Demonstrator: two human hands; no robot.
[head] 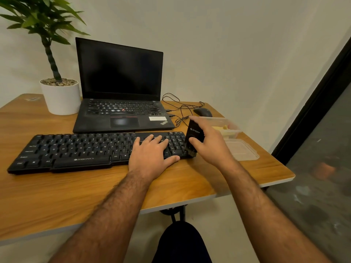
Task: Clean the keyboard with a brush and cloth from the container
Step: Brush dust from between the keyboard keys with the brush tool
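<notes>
A long black keyboard lies across the wooden desk in front of a laptop. My left hand rests flat on the keyboard's right part, fingers spread. My right hand grips a black brush held upright, its bristles touching the keyboard's right end. Just behind that hand stands a clear plastic container with a yellow cloth inside. The container's lid lies on the desk to the right.
An open black laptop sits behind the keyboard, a white potted plant at its left. A black mouse and tangled cables lie behind the container. The desk's right edge is close to the lid.
</notes>
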